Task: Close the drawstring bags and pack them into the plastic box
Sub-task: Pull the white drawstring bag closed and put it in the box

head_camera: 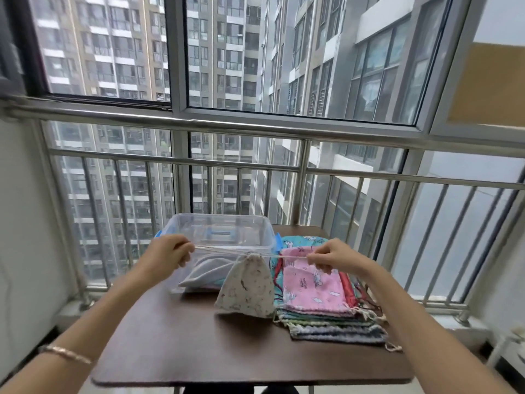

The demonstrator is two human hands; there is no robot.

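Drawstring bag: cream cloth with small prints; it hung midway between the two grips, mouth gathered to a point at the top and lower edge down by the bench.
Cord: pulled taut and nearly level, running out both sides from the gathered mouth.
Left grip: fingers curled, pinching the cord's left end, in front of the plastic box.
Right grip: fingers curled, pinching the cord's right end, above the stack.
Plastic box: clear with blue clasps, lid off, just behind the hanging bag; pale folded cloth lay inside.
Stack of bags: flat on the bench just right of the held bag, a pink one on top.
Bracelet: on the left wrist.
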